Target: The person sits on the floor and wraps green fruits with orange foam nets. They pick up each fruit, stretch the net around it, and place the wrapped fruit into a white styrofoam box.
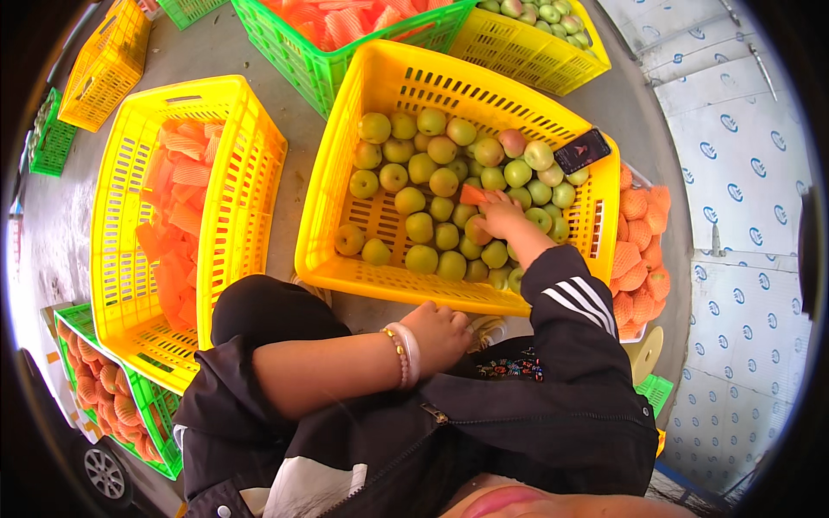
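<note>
My right hand (502, 215) reaches into a large yellow plastic crate (466, 71) of green apples (421, 226), some blushed red. Its fingers hold a small orange foam net sleeve (474, 194) just above the fruit. Whether an apple is also under the fingers is hidden. Outside the crate's near wall, my left hand (435, 333) lies low before my body with its fingers curled and its palm out of sight. A pale bangle (409, 353) and a beaded bracelet circle that wrist. Orange foam sleeves (184, 181) fill part of a second yellow crate (243, 213) on the left.
A phone (581, 151) rests at the crate's right rim. Foam-wrapped fruit stands in a container (638, 259) at right and a green crate (123, 401) at lower left. Behind are a green crate of foam sleeves (291, 65) and a yellow apple crate (518, 61).
</note>
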Action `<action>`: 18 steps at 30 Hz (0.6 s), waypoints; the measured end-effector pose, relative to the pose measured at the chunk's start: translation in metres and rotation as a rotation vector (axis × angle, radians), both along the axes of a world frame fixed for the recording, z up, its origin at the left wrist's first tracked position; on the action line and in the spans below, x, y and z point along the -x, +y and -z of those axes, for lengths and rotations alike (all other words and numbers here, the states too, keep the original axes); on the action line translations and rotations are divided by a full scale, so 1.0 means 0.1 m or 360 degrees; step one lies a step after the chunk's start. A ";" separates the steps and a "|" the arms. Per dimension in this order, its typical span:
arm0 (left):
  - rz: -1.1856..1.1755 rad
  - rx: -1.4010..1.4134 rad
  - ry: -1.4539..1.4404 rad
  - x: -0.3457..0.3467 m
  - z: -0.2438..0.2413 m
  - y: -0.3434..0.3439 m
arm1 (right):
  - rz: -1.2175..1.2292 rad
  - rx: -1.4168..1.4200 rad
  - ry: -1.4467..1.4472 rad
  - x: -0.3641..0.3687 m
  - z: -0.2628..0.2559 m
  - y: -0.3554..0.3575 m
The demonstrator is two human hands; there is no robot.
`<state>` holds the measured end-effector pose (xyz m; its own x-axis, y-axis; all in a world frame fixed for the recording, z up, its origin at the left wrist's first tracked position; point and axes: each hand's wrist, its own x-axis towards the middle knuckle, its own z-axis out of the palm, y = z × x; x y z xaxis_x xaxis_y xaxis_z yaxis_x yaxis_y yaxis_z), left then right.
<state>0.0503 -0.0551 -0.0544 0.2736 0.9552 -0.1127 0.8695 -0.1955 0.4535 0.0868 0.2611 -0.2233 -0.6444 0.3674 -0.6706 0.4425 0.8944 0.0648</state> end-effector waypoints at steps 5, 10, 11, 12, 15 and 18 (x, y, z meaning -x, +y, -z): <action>-0.0255 -0.0014 -0.0369 0.26 -0.33 -0.01 | 0.0683 0.0554 0.0909 0.17 -0.86 -0.08; -0.1163 -0.0048 -0.2040 0.63 -0.53 0.12 | 0.0892 0.1534 0.2125 0.18 -2.13 -0.88; -0.1222 0.0041 -0.2475 0.72 -0.62 0.10 | 0.0767 0.1467 0.2245 0.13 -2.34 -1.09; -0.1219 0.0047 -0.2820 0.76 -0.64 0.08 | 0.0646 0.1402 0.2358 0.08 -2.43 -1.24; -0.1063 -0.0063 -0.3260 0.79 -0.71 0.01 | -0.0146 0.1024 0.2348 -0.02 -2.50 -1.45; -0.0996 -0.0368 -0.3028 0.74 -0.68 0.01 | -0.0056 0.1103 0.2098 -0.08 -2.55 -1.64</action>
<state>-0.0234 -0.0544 0.0136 -0.4382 0.8986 -0.0218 -0.6364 -0.2930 0.7135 0.0950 0.0968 0.0321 -0.9128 0.1990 0.3568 -0.1789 0.5905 -0.7870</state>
